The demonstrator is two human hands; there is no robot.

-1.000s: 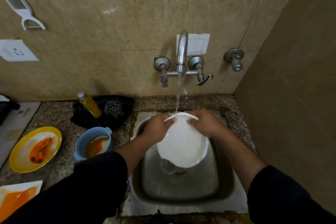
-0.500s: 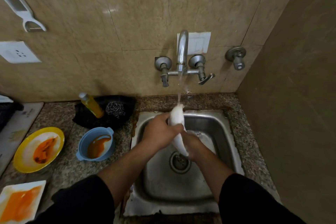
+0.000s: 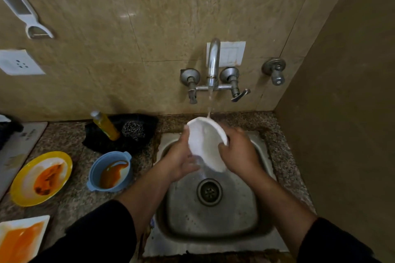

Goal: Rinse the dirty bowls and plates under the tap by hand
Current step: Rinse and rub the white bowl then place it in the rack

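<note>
Both my hands hold a white bowl (image 3: 205,145) tilted over the steel sink (image 3: 213,218), its upper rim under the running tap (image 3: 213,64). My left hand (image 3: 181,158) grips its left edge and my right hand (image 3: 237,151) clasps its right side. On the counter to the left wait a blue bowl (image 3: 109,172) streaked with orange sauce, a yellow plate (image 3: 40,178) with orange residue, and a white square plate (image 3: 21,239) smeared orange at the bottom left corner.
A yellow soap bottle (image 3: 105,125) and a steel scrubber (image 3: 133,130) lie on a black cloth (image 3: 100,141) behind the blue bowl. A side wall rises close on the right. A separate valve (image 3: 275,70) and a wall socket (image 3: 19,63) sit on the tiles.
The white bowl turned from edge-on to showing its inside, and rose toward the stream. My right hand moved from beneath it to its right side.
</note>
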